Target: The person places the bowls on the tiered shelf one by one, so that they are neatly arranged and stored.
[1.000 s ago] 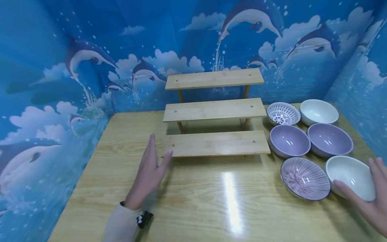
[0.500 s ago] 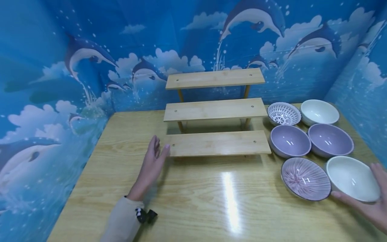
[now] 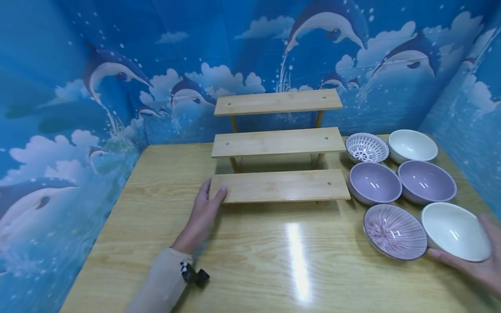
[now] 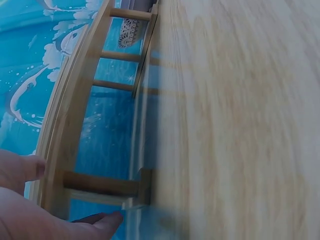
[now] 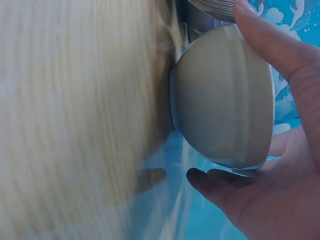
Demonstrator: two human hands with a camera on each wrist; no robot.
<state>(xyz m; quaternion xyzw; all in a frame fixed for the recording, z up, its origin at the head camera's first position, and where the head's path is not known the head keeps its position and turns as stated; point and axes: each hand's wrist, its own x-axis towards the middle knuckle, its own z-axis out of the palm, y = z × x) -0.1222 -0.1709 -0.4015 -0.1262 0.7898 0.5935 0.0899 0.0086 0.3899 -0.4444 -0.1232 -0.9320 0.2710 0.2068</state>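
In the head view my left hand (image 3: 202, 215) is at the left end of the lowest board of a three-tier wooden display stand (image 3: 279, 186). Its thumb overlaps the board's front corner, with the fingers beyond the end; the left wrist view shows thumb and fingers (image 4: 102, 223) on either side of that corner. At the far right, my right hand (image 3: 479, 265) holds a white bowl (image 3: 455, 230) from its outer side. The right wrist view has the thumb at the bowl's rim and curved fingers (image 5: 215, 182) round the opposite side. The bowl stands upright close to the tabletop.
Left of the white bowl sits a purple streaked bowl (image 3: 395, 231). Two plain purple bowls (image 3: 375, 183), a lattice-patterned bowl (image 3: 366, 148) and another white bowl (image 3: 412, 145) stand behind. A blue dolphin backdrop (image 3: 250, 56) encloses the wooden table (image 3: 250, 256).
My left hand has moved to the lowest board's left end, its spread fingers drawing in round the corner. The right hand has closed round the white bowl, which has shifted slightly.
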